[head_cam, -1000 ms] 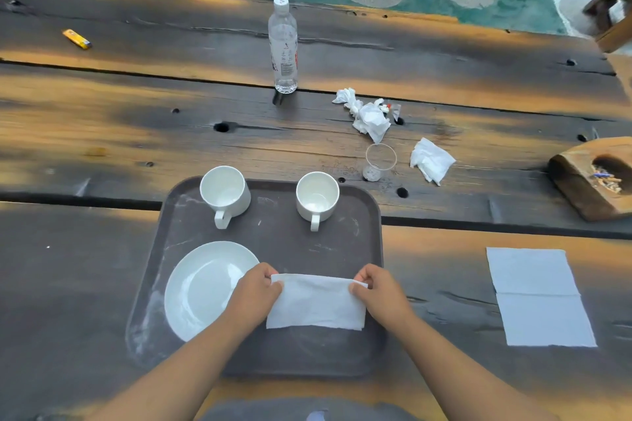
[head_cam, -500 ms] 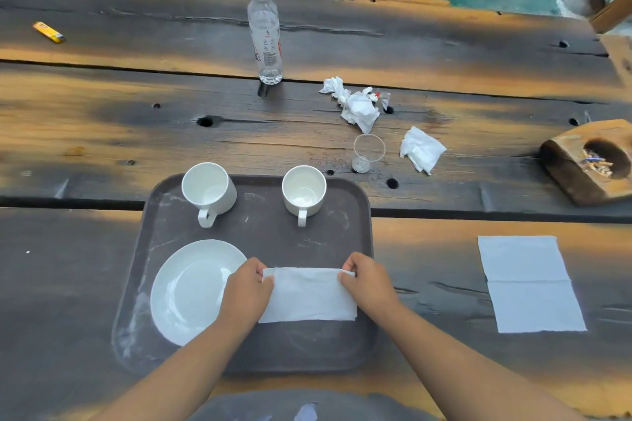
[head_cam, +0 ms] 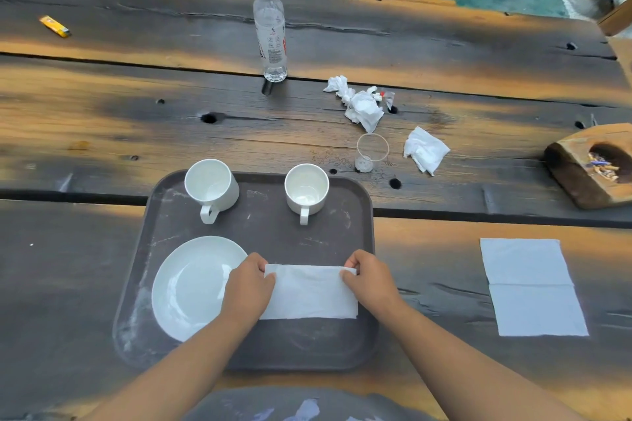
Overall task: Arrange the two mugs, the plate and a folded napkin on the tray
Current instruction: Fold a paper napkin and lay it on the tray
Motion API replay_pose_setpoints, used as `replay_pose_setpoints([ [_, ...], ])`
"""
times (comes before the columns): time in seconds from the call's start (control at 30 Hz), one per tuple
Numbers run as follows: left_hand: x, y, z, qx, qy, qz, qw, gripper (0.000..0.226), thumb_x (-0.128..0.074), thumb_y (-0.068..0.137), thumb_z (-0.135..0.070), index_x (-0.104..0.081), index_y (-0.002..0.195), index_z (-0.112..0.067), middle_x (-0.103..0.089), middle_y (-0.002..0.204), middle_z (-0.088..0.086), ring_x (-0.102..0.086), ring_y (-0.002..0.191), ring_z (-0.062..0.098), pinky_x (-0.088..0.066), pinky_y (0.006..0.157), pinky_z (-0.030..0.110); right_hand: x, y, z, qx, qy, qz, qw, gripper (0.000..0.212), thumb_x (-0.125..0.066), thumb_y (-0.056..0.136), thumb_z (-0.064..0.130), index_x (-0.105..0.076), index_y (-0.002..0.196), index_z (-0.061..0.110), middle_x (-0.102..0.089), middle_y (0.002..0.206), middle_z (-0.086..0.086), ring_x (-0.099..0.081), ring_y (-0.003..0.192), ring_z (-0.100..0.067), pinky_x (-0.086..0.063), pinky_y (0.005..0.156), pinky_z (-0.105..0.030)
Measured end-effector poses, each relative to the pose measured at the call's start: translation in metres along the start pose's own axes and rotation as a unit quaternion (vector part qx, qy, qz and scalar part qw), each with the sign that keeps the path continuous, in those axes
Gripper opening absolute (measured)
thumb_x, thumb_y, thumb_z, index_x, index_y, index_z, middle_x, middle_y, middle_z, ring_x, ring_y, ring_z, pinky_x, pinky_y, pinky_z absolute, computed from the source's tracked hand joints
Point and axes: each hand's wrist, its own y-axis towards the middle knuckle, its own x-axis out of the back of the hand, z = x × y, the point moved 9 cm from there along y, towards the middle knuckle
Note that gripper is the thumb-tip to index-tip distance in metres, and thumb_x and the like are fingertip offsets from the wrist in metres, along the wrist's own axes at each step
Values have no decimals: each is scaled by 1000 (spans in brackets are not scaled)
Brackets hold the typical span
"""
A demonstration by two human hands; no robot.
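Both hands — left hand (head_cam: 249, 287) and right hand (head_cam: 369, 280) — pinch the folded napkin's (head_cam: 309, 294) far corners on the tray (head_cam: 266, 232), beside the plate (head_cam: 191, 287), two mugs (head_cam: 211, 186) at the tray's far edge.

Almost the only change is in the view: since a second ago the head camera has shifted, so everything sits slightly further left and higher in the picture. The yellow object (head_cam: 54, 26) and the water bottle (head_cam: 270, 31) now lie closer to the top edge, and a little more of the person's grey clothing (head_cam: 307, 403) shows at the bottom. The left hand (head_cam: 248, 289), right hand (head_cam: 371, 284) and folded napkin (head_cam: 309, 294) have moved with the view, with no readable shift against the tray (head_cam: 342, 352).
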Motion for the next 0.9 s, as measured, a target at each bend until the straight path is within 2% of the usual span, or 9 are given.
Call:
replay_pose_setpoints([
  [0.1,4,-1,2,10,-7,-3,1000,3,-59,89,-12,-58,89,-14,-62,74,2,-57,74,23,-45,62,32,4,0,-1,5,4,-6,1000,17,-63,96,20,-56,81,24,-62,80,4,-57,75,-11,-42,58,-22],
  [0.17,10,-3,4,17,-28,-7,999,8,-57,87,-10,-58,86,-17,-65,75,3,-61,78,27,-49,65,33,9,-1,-1,10,6,-10,1000,16,-64,94,19,-58,80,23,-63,78,2,-59,74,-13,-47,62,-28],
  [0.27,18,-8,5,19,-53,-2,998,9,-59,85,-10,-58,84,-19,-69,76,6,-67,78,29,-55,73,42,17,-4,-2,11,7,-11,1000,14,-61,92,15,-60,80,21,-67,78,1,-65,78,-18,-54,67,-32],
  [0.37,25,-13,3,10,-52,-2,999,7,-63,84,-12,-58,86,-16,-71,79,9,-71,78,31,-57,78,47,25,-7,-2,21,4,-21,1000,13,-60,91,15,-60,80,21,-66,74,3,-63,72,-15,-49,61,-28],
  [0.47,28,-20,-8,-34,14,-10,999,5,-57,90,-12,-59,89,-17,-70,82,7,-68,83,31,-57,78,47,30,-14,0,36,-4,-30,999,11,-59,92,17,-60,82,21,-67,76,3,-61,71,-12,-46,58,-25],
  [0.77,-7,-44,-59,-138,179,21,974,9,-52,96,-18,-55,104,-13,-68,94,4,-64,90,28,-55,79,39,31,-35,-2,72,-40,-28,996,4,-57,96,19,-61,95,16,-68,92,0,-65,87,-21,-58,78,-39],
  [0.9,-44,-56,-90,-178,233,43,955,12,-49,96,-23,-55,105,-16,-67,100,1,-62,92,26,-53,79,37,49,-40,-29,75,-54,-33,995,5,-56,95,22,-59,98,20,-70,106,-2,-65,99,-26,-49,78,-33],
])
